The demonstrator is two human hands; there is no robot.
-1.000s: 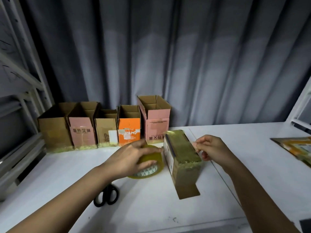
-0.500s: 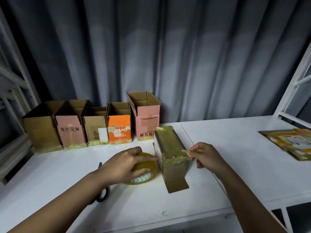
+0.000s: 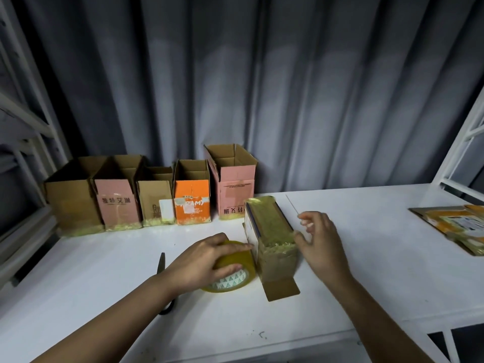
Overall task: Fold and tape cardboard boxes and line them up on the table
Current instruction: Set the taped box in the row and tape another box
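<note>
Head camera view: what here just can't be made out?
- Scissors: the left forearm covers most of them.
- Tape roll: the left hand hides its top.
- Right hand: fingertips blurred, contact with the box unclear.
- Flat packages: cut off by the right edge.
- Box labels: print too small.

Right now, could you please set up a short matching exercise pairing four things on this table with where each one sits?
Things:
1. tape roll
2. scissors
3. orange box
4. flattened cardboard

Places:
A. far right of the table
B. in the back row, between a brown box and a pink box
C. under the left hand
D. partly hidden behind the left forearm

Pairs: 1-C, 2-D, 3-B, 4-A
</note>
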